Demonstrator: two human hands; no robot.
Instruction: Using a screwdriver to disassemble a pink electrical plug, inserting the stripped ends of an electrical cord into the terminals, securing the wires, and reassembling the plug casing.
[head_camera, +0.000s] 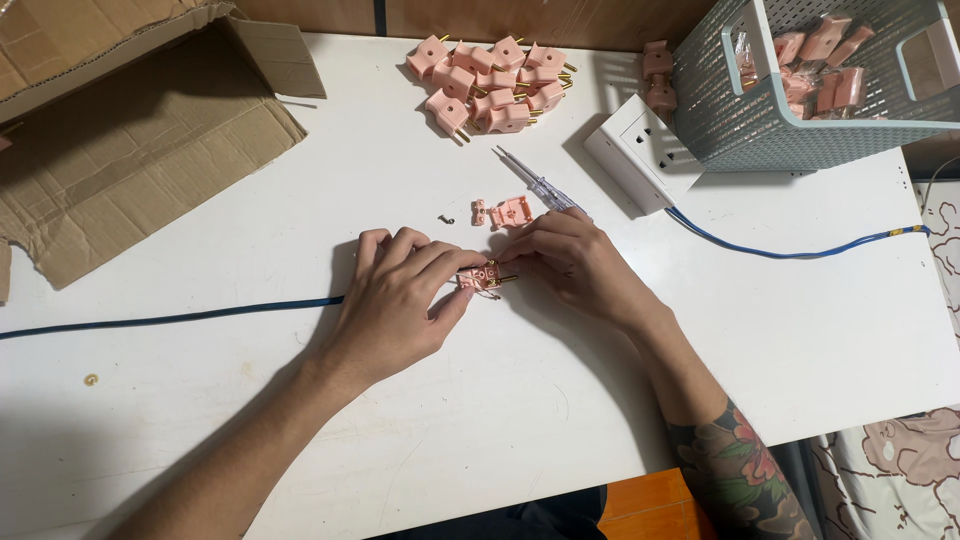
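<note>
Hands meet over an open pink plug half (481, 277) on the white surface (400, 180).
Left hand (400, 300) pinches its body; right hand (570, 262) grips the prong end, prongs pointing right.

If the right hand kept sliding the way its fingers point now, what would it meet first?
The right hand points toward the person's left, at the open pink plug that both hands pinch. Past it, the fingers would most likely meet the left hand first, since the fingertips nearly touch.
</note>
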